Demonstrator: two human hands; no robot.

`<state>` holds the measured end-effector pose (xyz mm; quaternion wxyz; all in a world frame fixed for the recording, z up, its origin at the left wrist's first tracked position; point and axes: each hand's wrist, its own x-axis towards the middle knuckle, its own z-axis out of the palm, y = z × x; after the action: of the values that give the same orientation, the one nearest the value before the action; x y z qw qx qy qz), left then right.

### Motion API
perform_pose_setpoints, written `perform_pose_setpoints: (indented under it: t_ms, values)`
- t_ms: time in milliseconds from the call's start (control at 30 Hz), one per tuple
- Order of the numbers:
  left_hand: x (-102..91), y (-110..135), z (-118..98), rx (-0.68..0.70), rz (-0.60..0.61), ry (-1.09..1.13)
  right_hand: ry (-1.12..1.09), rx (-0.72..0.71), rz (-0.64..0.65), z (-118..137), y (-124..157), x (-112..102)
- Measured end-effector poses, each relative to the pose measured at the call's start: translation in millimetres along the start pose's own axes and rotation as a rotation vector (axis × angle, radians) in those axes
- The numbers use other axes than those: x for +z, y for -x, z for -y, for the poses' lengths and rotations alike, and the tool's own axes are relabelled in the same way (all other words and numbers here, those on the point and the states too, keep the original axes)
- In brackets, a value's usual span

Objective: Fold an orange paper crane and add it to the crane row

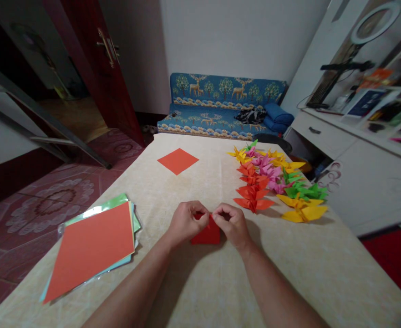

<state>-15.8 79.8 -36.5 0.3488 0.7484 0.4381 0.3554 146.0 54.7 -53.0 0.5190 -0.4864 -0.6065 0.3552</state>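
A folded piece of red paper (207, 235) lies on the beige table (200, 273) right in front of me. My left hand (186, 222) pinches its upper left part with curled fingers. My right hand (232, 223) pinches its upper right part, fingertips almost meeting those of the left. To the right, rows of folded paper cranes (275, 182) in orange, pink, yellow and green stand on the table. A single flat orange square sheet (178, 161) rests farther back.
A stack of coloured paper sheets (93, 246) with an orange one on top sits at the left table edge. Behind the table are a blue patterned sofa (220, 107), a dark red door (98, 64) and a white cabinet (357, 155) at the right.
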Motion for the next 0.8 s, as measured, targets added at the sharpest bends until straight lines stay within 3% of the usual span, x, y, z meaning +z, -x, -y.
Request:
perform_pose_setpoints:
  t_ms: [267,367,500,633,733,800]
  values:
    - [-17.1,-4,2,-0.099,-0.053,0.063,-0.115,0.053,-0.067,-3,-1,-8]
    - [-24.2,-6,11,-0.178,-0.134,0.092,-0.181,0.081,-0.147,-9,-2,-13]
    - [-25.5,-8,19,-0.255,-0.241,0.292,-0.274,0.113,-0.244,-18,-2,-17]
    - [-11.4,-4,11,-0.194,-0.089,0.4,-0.244,0.091,-0.167,-17,-1,-15]
    - [1.3,0,6,-0.235,0.07,0.48,-0.219,0.085,-0.138,-12,0,-11]
    - [7.2,0,4,-0.283,0.054,0.546,-0.275,0.13,-0.139,-10,0,-7]
